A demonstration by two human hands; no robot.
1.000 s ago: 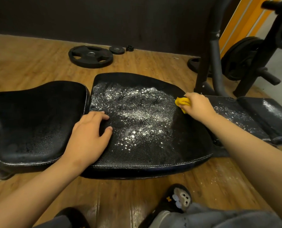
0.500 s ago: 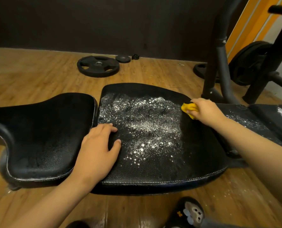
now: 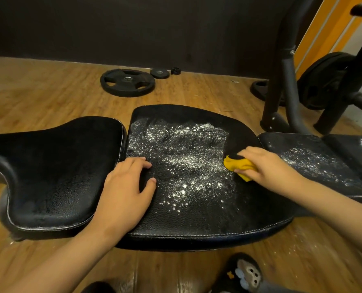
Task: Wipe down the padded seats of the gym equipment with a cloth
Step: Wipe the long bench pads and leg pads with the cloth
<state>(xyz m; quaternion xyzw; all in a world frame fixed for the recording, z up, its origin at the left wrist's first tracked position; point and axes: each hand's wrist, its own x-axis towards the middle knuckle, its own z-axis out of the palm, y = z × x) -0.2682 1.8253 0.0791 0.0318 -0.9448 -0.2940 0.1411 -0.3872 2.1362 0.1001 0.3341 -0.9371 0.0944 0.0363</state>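
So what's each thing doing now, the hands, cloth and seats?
left hand: flat on the middle seat, holding nothing.
right hand: gripping the yellow cloth.
yellow cloth: bunched, pressed on the middle seat.
middle seat: speckled white.
left seat: no specks.
right seat: speckled white.
weight plate: flat on the floor.

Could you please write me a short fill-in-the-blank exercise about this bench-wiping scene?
1. The right hand grips a ____ cloth.
2. The left hand lies flat on the middle seat pad and holds ____.
3. White specks cover the pad between the two ____.
4. Beyond the bench, a large weight plate lies on the ____.
Missing words: yellow; nothing; hands; floor.
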